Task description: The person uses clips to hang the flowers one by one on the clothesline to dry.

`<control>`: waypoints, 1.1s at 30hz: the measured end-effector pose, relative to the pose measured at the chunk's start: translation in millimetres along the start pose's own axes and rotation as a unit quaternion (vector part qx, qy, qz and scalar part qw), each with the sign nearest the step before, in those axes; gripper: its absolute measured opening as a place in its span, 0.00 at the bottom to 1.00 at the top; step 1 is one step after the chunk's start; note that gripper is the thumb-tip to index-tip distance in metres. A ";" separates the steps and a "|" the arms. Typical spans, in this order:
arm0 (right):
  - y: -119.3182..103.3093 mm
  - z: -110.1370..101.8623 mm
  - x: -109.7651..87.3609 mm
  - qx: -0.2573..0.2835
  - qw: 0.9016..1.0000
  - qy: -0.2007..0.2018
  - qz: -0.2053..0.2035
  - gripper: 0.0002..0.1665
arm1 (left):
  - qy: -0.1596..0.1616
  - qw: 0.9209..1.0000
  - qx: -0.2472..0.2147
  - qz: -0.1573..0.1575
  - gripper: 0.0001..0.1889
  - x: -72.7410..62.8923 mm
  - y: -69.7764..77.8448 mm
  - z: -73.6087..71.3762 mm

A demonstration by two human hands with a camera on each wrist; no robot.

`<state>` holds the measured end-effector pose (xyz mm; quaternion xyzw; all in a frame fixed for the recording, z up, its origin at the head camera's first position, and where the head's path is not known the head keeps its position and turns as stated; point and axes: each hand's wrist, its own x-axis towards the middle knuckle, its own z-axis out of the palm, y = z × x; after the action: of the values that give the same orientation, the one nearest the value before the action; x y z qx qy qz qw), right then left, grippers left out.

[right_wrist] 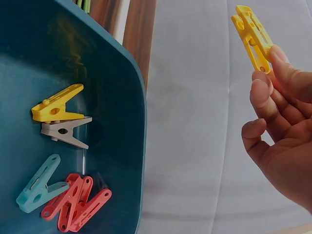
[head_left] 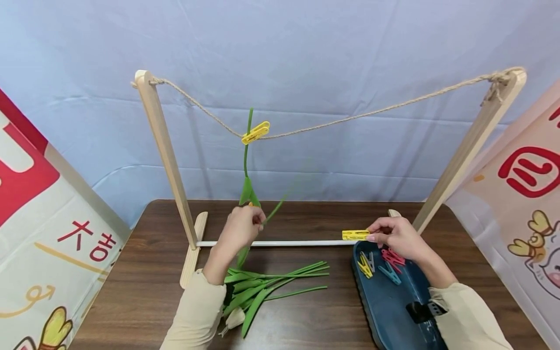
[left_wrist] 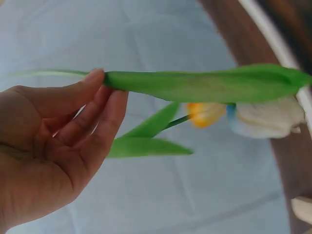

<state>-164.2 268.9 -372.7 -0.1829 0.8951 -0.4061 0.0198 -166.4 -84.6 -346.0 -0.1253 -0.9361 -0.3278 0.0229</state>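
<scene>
My left hand (head_left: 242,224) pinches the stem of an artificial tulip (left_wrist: 195,87) between thumb and fingers. Its long green leaf and pale whitish flower (left_wrist: 268,118) point away from the palm in the left wrist view. Behind it, an orange-yellow tulip (left_wrist: 204,113) hangs head down from the rope (head_left: 350,118), clipped by a yellow clothespin (head_left: 257,132). In my right hand (head_left: 399,236), thumb and fingertips grip another yellow clothespin (right_wrist: 252,38) by one end, above the far edge of the blue tray (head_left: 376,311).
Several clothespins, including a teal one (right_wrist: 41,185) and a grey one (right_wrist: 66,130), lie in the tray. A bunch of tulips (head_left: 262,287) rests on the wooden table (head_left: 144,291). Two wooden posts (head_left: 164,150) hold the rope, and a white rod (head_left: 306,243) runs low between them.
</scene>
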 end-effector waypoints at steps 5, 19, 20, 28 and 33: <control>-1.7 2.9 2.3 0.002 1.000 -0.012 0.000 0.04 | 0.077 0.997 -0.026 0.017 0.05 4.3 12.9 -18.5; -52.0 2.1 34.1 -0.049 0.998 -0.027 -0.040 0.03 | 0.153 0.986 -0.057 0.023 0.03 11.8 21.8 -33.1; -60.2 0.8 39.0 -0.050 0.997 -0.029 -0.049 0.03 | 0.153 0.986 -0.057 0.022 0.03 12.1 21.6 -32.9; -139.0 -9.2 76.5 -0.097 0.984 0.025 -0.147 0.02 | 0.155 0.986 -0.058 0.019 0.03 12.6 21.5 -32.4; -185.2 -13.7 94.7 -0.133 0.974 0.072 -0.170 0.03 | 0.155 0.986 -0.057 0.019 0.03 13.2 21.4 -31.6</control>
<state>-197.4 134.5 -216.8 -0.3034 0.8962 -0.2925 -0.1384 -175.0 -85.1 -306.5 -0.0919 -0.8984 -0.3957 0.1672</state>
